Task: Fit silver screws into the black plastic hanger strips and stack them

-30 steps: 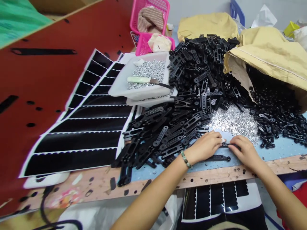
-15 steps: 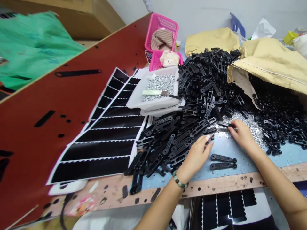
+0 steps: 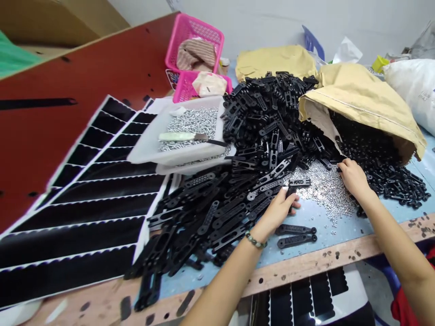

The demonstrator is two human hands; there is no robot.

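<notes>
My left hand rests at the edge of a heap of long black slotted plastic strips, its fingers closed on one black strip. My right hand reaches over a patch of small silver screws toward the black parts spilling from a tan sack; its fingers are curled and what they hold is hidden. Two black strips lie side by side on the blue table top between my arms.
A white tray of screws with a pale-handled tool stands behind the heap. Black adhesive sheets lie at left beside a red board. Pink baskets stand at the back. The wooden table edge runs in front.
My hands have moved apart: the right went back and right to the parts by the sack, the left to the strip heap. Two strips now lie on the table. The view shifted.
</notes>
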